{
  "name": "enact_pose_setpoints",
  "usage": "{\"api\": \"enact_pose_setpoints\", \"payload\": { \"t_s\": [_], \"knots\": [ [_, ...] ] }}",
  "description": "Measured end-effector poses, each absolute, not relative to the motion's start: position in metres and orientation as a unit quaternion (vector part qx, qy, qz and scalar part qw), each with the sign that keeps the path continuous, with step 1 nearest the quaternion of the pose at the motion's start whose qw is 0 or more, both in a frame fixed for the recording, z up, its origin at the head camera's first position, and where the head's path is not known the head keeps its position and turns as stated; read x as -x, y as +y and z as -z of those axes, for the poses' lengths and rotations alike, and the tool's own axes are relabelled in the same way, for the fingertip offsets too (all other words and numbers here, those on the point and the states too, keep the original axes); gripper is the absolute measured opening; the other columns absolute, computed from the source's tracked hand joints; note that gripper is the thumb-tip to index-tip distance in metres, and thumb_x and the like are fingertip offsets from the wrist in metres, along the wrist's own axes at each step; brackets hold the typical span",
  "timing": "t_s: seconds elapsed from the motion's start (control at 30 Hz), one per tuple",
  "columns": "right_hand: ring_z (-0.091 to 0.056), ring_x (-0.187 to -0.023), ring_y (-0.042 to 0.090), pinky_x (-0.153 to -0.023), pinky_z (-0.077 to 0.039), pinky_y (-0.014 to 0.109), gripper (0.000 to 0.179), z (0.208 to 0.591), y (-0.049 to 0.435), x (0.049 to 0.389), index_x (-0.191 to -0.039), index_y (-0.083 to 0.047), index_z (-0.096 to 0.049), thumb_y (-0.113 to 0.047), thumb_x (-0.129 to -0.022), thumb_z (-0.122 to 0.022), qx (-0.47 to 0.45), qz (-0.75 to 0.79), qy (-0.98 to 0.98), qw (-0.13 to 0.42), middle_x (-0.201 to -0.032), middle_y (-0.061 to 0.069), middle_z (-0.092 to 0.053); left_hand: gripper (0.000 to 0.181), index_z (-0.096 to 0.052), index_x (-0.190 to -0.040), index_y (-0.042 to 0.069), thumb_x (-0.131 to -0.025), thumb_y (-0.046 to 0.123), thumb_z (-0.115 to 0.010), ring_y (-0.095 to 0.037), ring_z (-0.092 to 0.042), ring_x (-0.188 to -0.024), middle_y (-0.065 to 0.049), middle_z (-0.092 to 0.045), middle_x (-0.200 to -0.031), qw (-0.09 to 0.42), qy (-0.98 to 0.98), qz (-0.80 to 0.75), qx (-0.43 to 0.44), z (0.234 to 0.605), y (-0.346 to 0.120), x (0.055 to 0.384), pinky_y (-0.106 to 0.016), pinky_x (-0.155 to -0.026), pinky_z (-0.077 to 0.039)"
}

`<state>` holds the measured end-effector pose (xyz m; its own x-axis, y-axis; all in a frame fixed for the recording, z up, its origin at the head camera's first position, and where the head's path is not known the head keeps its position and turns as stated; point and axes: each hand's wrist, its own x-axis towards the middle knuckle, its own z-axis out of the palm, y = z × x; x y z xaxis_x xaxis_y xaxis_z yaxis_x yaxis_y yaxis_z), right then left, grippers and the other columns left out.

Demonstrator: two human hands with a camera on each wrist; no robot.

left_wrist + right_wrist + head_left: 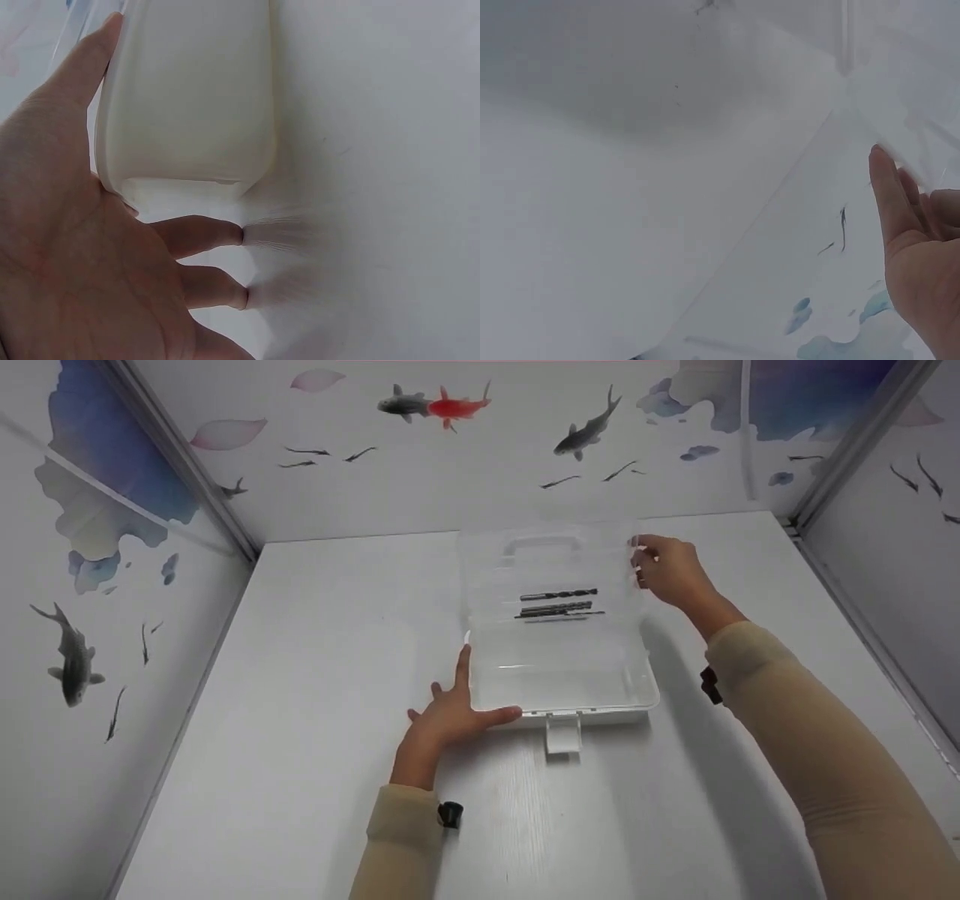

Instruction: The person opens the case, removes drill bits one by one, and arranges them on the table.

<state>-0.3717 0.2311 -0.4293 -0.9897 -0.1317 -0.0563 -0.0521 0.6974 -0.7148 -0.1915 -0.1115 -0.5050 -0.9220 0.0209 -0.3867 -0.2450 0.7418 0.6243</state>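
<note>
A clear plastic storage box [615, 717] stands on the table with its transparent lid [491, 574] raised at the back. My right hand [671, 574] pinches the lid's right edge near the top between thumb and fingers. At the box's front left corner, my left hand [450, 712] is spread with straight fingers, the thumb along the front rim and the index finger along the left side. The left wrist view shows the box's pale side wall [187, 90] against that hand. Several dark drill bits [559, 605] show through the clear plastic. A white latch [563, 735] hangs down in front.
The white table [337, 660] is enclosed by panels printed with fish and blue shapes, including the back wall [510, 472]. Metal posts stand at the corners, one at the left [195, 472]. Dark wrist devices sit by both sleeves.
</note>
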Motion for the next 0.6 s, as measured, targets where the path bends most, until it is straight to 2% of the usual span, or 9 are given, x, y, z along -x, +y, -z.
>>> {"api": "enact_pose_setpoints", "payload": {
  "t_s": [0.13, 0.27, 0.4, 0.47, 0.53, 0.6],
  "knots": [
    [-0.069, -0.119, 0.027, -0.097, -0.062, 0.028, 0.047, 0.437, 0.235, 0.377, -0.161, -0.010, -0.047, -0.020, -0.115, -0.045, 0.045, 0.409, 0.910, 0.052, -0.138, 0.021, -0.064, 0.136, 0.012, -0.169, 0.046, -0.073, 0.085, -0.077, -0.042, -0.005, -0.168, -0.016, -0.037, -0.172, 0.186, 0.914, -0.354, 0.061, 0.506, -0.110, 0.191, -0.084, -0.121, 0.001],
    [-0.066, -0.119, 0.025, -0.099, -0.061, 0.030, 0.049, 0.442, 0.236, 0.381, -0.163, -0.011, -0.044, -0.024, -0.116, -0.043, 0.036, 0.411, 0.909, 0.059, -0.142, 0.021, -0.063, 0.135, 0.012, -0.168, 0.047, -0.074, 0.085, -0.076, -0.042, -0.004, -0.168, -0.016, -0.039, -0.171, 0.188, 0.913, -0.357, 0.059, 0.506, -0.110, 0.190, -0.084, -0.122, 0.002],
    [-0.064, -0.115, 0.022, -0.085, -0.059, 0.018, 0.050, 0.447, 0.235, 0.386, -0.163, -0.011, -0.043, -0.028, -0.116, -0.042, 0.032, 0.403, 0.912, 0.064, -0.143, 0.021, -0.062, 0.134, 0.013, -0.168, 0.049, -0.074, 0.085, -0.076, -0.041, -0.004, -0.168, -0.016, -0.040, -0.170, 0.191, 0.913, -0.357, 0.059, 0.507, -0.111, 0.190, -0.083, -0.122, 0.002],
    [-0.064, -0.112, 0.022, -0.079, -0.055, 0.017, 0.051, 0.450, 0.234, 0.388, -0.163, -0.012, -0.043, -0.029, -0.116, -0.042, 0.031, 0.398, 0.915, 0.064, -0.148, 0.022, -0.060, 0.134, 0.012, -0.168, 0.049, -0.074, 0.085, -0.076, -0.042, -0.004, -0.168, -0.016, -0.040, -0.171, 0.189, 0.913, -0.356, 0.058, 0.507, -0.111, 0.190, -0.083, -0.122, 0.001],
    [-0.062, -0.113, 0.024, -0.079, -0.053, 0.020, 0.051, 0.452, 0.233, 0.391, -0.164, -0.012, -0.043, -0.029, -0.116, -0.041, 0.030, 0.395, 0.916, 0.066, -0.153, 0.022, -0.057, 0.134, 0.012, -0.168, 0.048, -0.074, 0.085, -0.076, -0.042, -0.004, -0.168, -0.015, -0.040, -0.171, 0.188, 0.913, -0.357, 0.059, 0.507, -0.112, 0.190, -0.084, -0.122, 0.001],
    [-0.062, -0.122, 0.029, -0.088, -0.054, 0.028, 0.051, 0.454, 0.233, 0.393, -0.164, -0.010, -0.042, -0.028, -0.115, -0.041, 0.031, 0.395, 0.916, 0.068, -0.158, 0.023, -0.053, 0.134, 0.012, -0.168, 0.047, -0.074, 0.085, -0.076, -0.042, -0.004, -0.168, -0.015, -0.039, -0.171, 0.187, 0.913, -0.357, 0.058, 0.507, -0.112, 0.190, -0.084, -0.122, 0.001]
  ]
}}
